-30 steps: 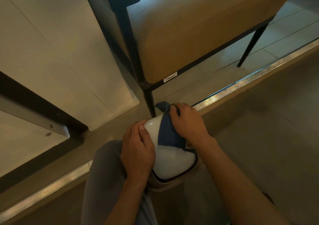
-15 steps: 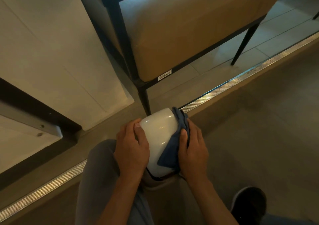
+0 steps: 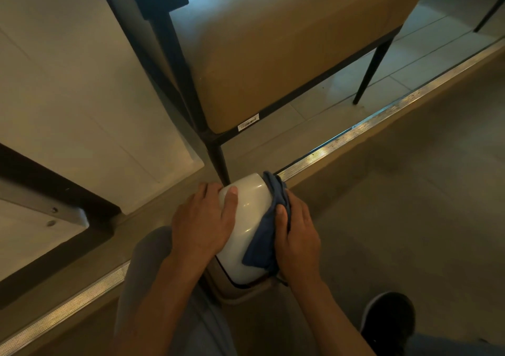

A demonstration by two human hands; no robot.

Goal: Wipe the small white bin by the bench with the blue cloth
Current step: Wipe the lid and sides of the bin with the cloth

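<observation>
The small white bin stands on the floor just in front of the bench's black leg, its rounded lid facing me. My left hand grips the bin's left side, thumb lying on the lid. My right hand presses the blue cloth against the bin's right side; the cloth drapes from the lid's far edge down to its near edge. The lower body of the bin is hidden under my hands and the lid.
The tan padded bench on black legs stands behind the bin. A ribbed metal floor strip runs diagonally. A white panel with a dark frame lies to the left. My grey-trousered knee and dark shoe are below.
My right hand slid the cloth from the top of the lid down to the bin's right side. My left hand kept its hold.
</observation>
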